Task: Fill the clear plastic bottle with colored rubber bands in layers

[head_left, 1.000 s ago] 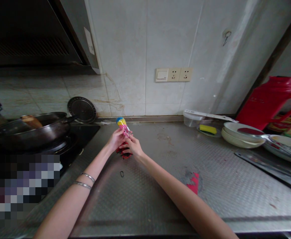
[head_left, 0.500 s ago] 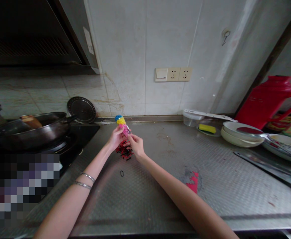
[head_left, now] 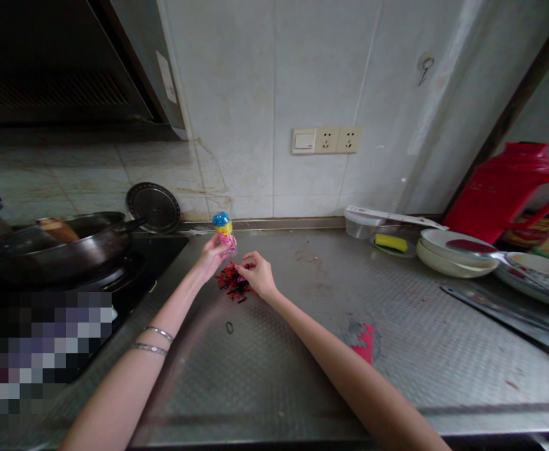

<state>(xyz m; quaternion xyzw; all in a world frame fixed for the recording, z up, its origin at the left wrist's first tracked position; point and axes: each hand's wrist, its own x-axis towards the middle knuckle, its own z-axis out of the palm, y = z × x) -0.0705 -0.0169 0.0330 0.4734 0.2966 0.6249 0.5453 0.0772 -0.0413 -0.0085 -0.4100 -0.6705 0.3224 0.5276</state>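
Observation:
My left hand point(head_left: 212, 258) grips a small clear bottle point(head_left: 223, 229), raised above the counter and tilted slightly. Its contents show in blue, yellow and pink layers; they are too small to name. Under and between my hands lies a pile of small red and black pieces point(head_left: 232, 283), perhaps little rubber bands. Over the pile's right side, my right hand point(head_left: 258, 274) has its thumb and forefinger pinched together. What they hold, if anything, is too small to make out. A single black loop point(head_left: 230, 327) lies apart on the counter, nearer to me.
At left, a frying pan point(head_left: 62, 250) sits on the black stove, with a round dark lid point(head_left: 153, 208) leaning on the wall. On the right are a plastic tub point(head_left: 363, 227), a yellow sponge point(head_left: 391, 243), stacked bowls point(head_left: 457, 260), a knife point(head_left: 504, 319) and a red jug point(head_left: 500, 188).
My left hand has moved up and left with the bottle, away from my right hand. The right hand has left the bottle and is now over the pile.

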